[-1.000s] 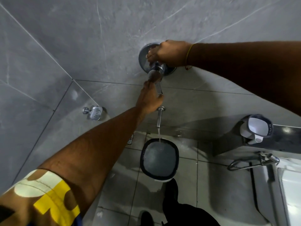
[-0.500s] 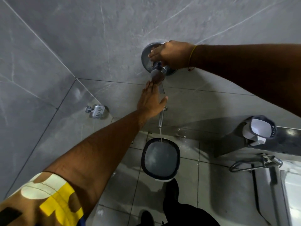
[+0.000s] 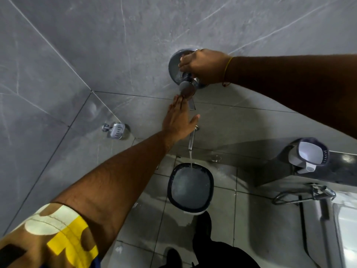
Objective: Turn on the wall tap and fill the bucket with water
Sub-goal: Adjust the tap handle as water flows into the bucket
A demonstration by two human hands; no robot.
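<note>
We noted a chrome soap dish (image 3: 116, 130) mounted on the left wall, a white cup holder (image 3: 309, 154) on the right ledge, wet floor tiles (image 3: 249, 213).

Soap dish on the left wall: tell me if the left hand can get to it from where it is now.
Probably yes. The left hand is open and holds nothing, and only bare tile wall lies between it and the soap dish. The right hand is up on the tap valve, clear of that path.

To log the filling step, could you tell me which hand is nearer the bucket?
Left. The left hand hangs open above the bucket; the right hand grips the tap control higher up the wall.
</note>
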